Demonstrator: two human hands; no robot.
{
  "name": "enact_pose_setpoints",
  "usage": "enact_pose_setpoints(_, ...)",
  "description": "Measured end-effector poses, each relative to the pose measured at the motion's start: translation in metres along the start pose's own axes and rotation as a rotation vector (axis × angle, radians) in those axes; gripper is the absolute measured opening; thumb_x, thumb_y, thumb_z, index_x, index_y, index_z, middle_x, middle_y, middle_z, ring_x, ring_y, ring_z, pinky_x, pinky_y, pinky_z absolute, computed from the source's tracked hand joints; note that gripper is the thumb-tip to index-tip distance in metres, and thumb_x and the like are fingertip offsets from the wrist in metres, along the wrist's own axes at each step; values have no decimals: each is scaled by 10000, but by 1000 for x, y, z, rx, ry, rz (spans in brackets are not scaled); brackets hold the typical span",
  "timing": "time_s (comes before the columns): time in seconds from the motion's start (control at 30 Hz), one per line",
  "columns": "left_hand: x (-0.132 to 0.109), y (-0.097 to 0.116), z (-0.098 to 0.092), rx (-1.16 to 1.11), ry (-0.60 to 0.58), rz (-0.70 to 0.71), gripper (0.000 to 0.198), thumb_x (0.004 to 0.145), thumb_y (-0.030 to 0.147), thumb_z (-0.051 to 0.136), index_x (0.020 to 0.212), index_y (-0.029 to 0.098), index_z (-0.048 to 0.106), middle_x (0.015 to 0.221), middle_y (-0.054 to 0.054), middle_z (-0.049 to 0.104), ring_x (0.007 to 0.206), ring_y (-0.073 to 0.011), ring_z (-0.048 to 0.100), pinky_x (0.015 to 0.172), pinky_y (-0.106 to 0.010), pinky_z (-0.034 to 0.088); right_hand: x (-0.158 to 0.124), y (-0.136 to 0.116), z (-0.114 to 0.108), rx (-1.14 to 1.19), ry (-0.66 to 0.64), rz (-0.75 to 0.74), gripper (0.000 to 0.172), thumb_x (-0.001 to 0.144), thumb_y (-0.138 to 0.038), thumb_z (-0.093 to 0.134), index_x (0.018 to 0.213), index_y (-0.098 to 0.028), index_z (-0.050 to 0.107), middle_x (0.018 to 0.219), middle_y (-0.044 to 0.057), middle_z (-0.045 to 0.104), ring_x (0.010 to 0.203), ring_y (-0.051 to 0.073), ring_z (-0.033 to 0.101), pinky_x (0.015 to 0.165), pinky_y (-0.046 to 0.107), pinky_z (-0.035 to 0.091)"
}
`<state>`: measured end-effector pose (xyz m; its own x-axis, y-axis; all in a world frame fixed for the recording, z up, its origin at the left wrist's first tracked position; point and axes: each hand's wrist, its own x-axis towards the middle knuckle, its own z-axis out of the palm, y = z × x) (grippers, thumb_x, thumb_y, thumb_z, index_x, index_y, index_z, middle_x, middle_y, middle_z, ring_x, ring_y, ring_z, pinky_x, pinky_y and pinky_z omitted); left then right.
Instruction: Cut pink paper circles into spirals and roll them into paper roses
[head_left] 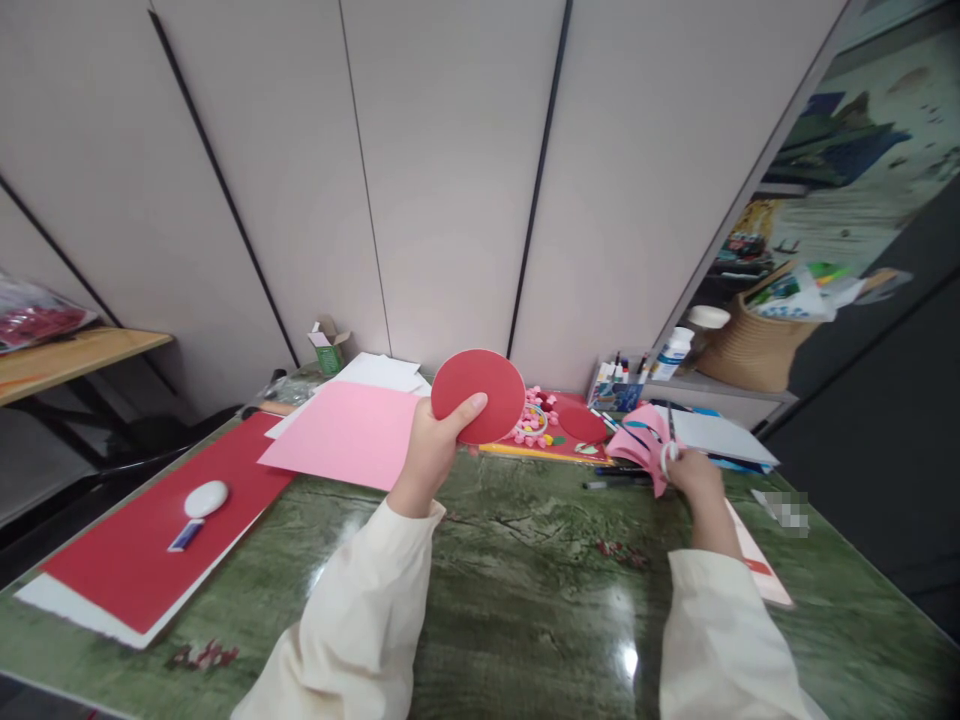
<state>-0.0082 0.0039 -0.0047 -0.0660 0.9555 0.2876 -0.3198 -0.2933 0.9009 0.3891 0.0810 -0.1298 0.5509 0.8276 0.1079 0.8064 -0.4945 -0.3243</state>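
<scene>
My left hand (433, 445) grips a round red paper disc (480, 385) by its lower left edge, thumb on top, raised above the table. At the right, my right hand (697, 480) is closed on scissors (668, 455) with white handles, their blades pointing away from me. Cut pink paper (637, 440) lies right beside the scissors. Behind the disc, a red sheet (555, 447) bears small pink and yellow pieces, and another red disc (583, 425) rests there. A large pink sheet (345, 430) spreads out to the left of my left hand.
On the left a long red sheet (150, 540) carries a white oval object (206, 498) and a small blue-and-white block (185, 535). Along the back stand a green box (328, 350), a pen holder (616, 385) and a white bottle (673, 352). Pens (615, 483) lie near the pink paper.
</scene>
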Motion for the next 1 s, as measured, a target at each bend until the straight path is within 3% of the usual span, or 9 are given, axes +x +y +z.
enact_pose_setpoints(0.17, 0, -1, -1, 1, 3, -10, 262, 648, 359, 684, 636, 113, 596, 456, 2, 542, 344, -79, 446, 309, -192, 333, -10, -2, -4, 2, -134, 115, 279, 869, -306, 527, 1081, -129, 559, 1095, 99, 579, 941, 190, 583, 802, 376, 486)
enact_pose_setpoints(0.3, 1, -1, -1, -18, -12, 2, 252, 658, 350, 680, 645, 113, 596, 480, 4, 550, 338, -71, 438, 308, -190, 331, -25, -7, -25, 67, -7, 143, 276, 778, -246, 556, 957, -46, 618, 1001, 302, 590, 972, 375, 572, 742, 462, 437)
enact_pose_setpoints(0.37, 2, -3, -2, -12, -21, 5, 253, 668, 353, 676, 650, 112, 599, 485, 7, 547, 339, -69, 437, 308, -187, 329, -30, -13, -40, 134, 90, 114, 308, 765, -235, 514, 994, -46, 598, 1008, 338, 576, 985, 417, 547, 737, 495, 408)
enact_pose_setpoints(0.47, 4, -8, -1, 49, -54, -39, 270, 669, 372, 679, 665, 110, 612, 494, 6, 544, 357, -74, 449, 320, -188, 348, -40, -35, -63, 293, 188, -9, 314, 771, -313, 486, 961, -82, 584, 932, 269, 613, 945, 377, 551, 757, 469, 402)
enact_pose_setpoints(0.53, 5, -12, 0, 144, -97, -90, 295, 666, 394, 679, 670, 105, 623, 508, -1, 549, 377, -79, 463, 337, -193, 370, -55, -57, -75, 431, 175, -122, 330, 751, -404, 515, 901, -117, 582, 784, 167, 630, 791, 295, 583, 688, 392, 440)
enact_pose_setpoints(0.67, 2, -12, 6, 319, -164, -151, 334, 675, 437, 660, 676, 104, 627, 515, -11, 565, 382, -87, 478, 348, -197, 384, -111, -113, -87, 695, 14, -361, 360, 772, -519, 490, 849, -175, 562, 576, -4, 530, 502, 133, 503, 501, 245, 433)
enact_pose_setpoints(0.73, -1, -7, 10, 368, -190, -152, 332, 683, 440, 652, 707, 110, 628, 492, -2, 559, 370, -87, 475, 338, -190, 369, -144, -138, -90, 989, -190, -482, 321, 710, -468, 612, 850, -185, 558, 571, -34, 500, 455, 96, 443, 429, 209, 375)
enact_pose_setpoints(0.83, -6, -1, 15, 387, -249, -149, 327, 699, 430, 641, 798, 119, 642, 535, -7, 593, 413, -98, 507, 345, -184, 378, -176, -161, -91, 1175, -354, -496, 317, 607, -384, 733, 773, -185, 550, 588, -44, 523, 448, 75, 419, 399, 187, 339)
enact_pose_setpoints(1.0, -8, 1, 20, 425, -283, -114, 340, 726, 427, 616, 859, 117, 659, 594, -10, 618, 435, -80, 501, 386, -184, 399, -181, -164, -86, 1267, -298, -492, 319, 576, -338, 767, 618, -180, 493, 464, -75, 471, 401, 64, 388, 385, 185, 300)
